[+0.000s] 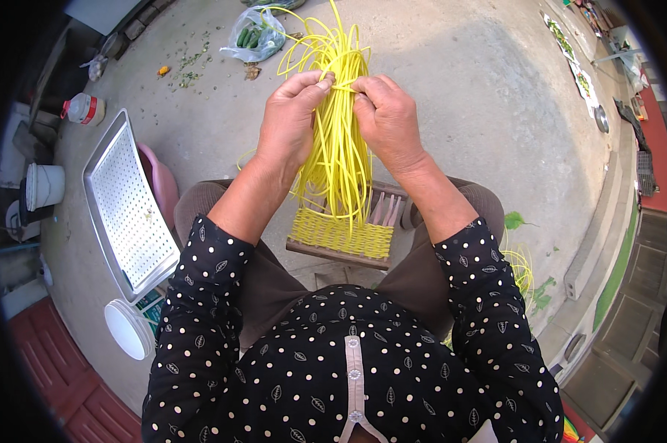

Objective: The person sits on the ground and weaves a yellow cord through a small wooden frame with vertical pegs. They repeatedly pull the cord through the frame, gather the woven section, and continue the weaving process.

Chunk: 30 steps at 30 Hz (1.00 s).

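Observation:
A long bundle of yellow plastic cord (339,138) hangs before me, loops spreading at its top and lower end. A strand wraps crosswise around its upper part. My left hand (297,113) pinches the cord at that wrap between thumb and forefinger. On the other side, my right hand (386,113) grips the wrap strand with bent fingers. Under the bundle, between my knees, is a small wooden-framed stool seat (342,238), its near part woven with yellow cord. Pale pinkish strands (386,207) stretch across its far part, partly hidden by the bundle.
A perforated metal tray (131,205) leans at left by a pink basin (157,177). White buckets (45,185) and a jug (84,109) stand farther left. Cucumbers in a plastic bag (254,36) lie ahead. Loose yellow cord (519,271) lies at right near a concrete step (599,221).

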Each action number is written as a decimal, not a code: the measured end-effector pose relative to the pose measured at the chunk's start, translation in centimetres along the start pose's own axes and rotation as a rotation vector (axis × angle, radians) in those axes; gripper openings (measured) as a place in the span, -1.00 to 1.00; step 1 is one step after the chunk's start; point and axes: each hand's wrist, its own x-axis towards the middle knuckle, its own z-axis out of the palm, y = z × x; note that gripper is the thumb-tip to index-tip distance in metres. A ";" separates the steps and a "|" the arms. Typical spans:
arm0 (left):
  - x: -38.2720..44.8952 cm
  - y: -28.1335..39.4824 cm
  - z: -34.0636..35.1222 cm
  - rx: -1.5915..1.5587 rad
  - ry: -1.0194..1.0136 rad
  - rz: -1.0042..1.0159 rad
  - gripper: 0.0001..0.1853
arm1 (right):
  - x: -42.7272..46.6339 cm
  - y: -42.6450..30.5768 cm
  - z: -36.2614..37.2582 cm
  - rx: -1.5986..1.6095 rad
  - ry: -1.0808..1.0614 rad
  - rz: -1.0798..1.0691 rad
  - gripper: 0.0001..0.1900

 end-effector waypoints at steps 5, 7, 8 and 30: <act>0.3 0.9 -0.9 -0.173 -0.147 -0.085 -0.86 | 0.2 0.1 0.0 0.084 0.027 0.111 -0.90; 0.5 1.1 -1.2 -0.212 -0.199 -0.111 -0.86 | 0.2 0.5 0.0 0.118 0.039 0.140 -0.91; 0.5 1.3 -1.4 -0.227 -0.266 -0.099 -0.86 | 0.2 0.7 -0.1 0.134 0.025 0.199 -0.90; 0.0 0.3 -0.1 0.333 -0.160 0.084 -0.58 | 0.3 0.6 -1.1 0.392 0.006 0.439 -0.90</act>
